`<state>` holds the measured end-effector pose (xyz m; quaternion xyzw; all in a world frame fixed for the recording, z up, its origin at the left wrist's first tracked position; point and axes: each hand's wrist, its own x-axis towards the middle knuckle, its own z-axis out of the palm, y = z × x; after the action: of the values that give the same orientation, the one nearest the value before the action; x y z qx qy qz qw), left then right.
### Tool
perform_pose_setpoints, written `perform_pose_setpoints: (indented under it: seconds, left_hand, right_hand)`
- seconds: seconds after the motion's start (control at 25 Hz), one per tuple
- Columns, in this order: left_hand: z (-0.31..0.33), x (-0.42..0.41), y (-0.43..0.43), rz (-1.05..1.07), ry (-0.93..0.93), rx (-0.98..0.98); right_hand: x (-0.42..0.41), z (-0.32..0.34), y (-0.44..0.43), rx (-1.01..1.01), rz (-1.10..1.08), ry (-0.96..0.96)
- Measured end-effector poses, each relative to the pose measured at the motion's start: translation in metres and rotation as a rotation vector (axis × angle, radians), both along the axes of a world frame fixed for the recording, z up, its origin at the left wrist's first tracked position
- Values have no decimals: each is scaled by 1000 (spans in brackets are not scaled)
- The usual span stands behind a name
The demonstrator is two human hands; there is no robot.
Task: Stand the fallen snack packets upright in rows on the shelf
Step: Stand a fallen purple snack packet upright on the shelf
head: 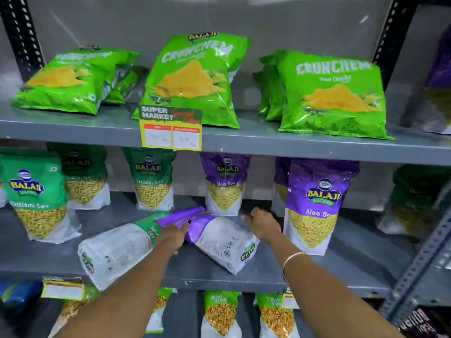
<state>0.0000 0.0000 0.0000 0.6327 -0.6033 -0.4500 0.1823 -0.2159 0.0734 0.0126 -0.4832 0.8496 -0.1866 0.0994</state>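
A purple packet [219, 236] lies flat on its face on the middle shelf [268, 274], near the front. I have my left hand [172, 234] on its purple top end, fingers curled around the edge. My right hand [262, 224] sits at its other side, fingers bent down, but I cannot tell if they grip it. A green packet [114, 250] lies flat too, just left, tucked partly under the purple one. Behind them, more packets stand up. Big green chip bags [332, 93] sit on the top shelf.
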Motion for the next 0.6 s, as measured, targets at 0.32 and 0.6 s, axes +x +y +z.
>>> perform_pose_setpoints:
  seconds: [0.32, 0.6]
  left_hand:
    - [-26, -40, -16, 362, 689, 424]
    - [12, -22, -26, 341, 700, 374]
  right_hand:
    - [-38, -37, -28, 158, 97, -713]
    - [-35, -12, -24, 308, 221, -708]
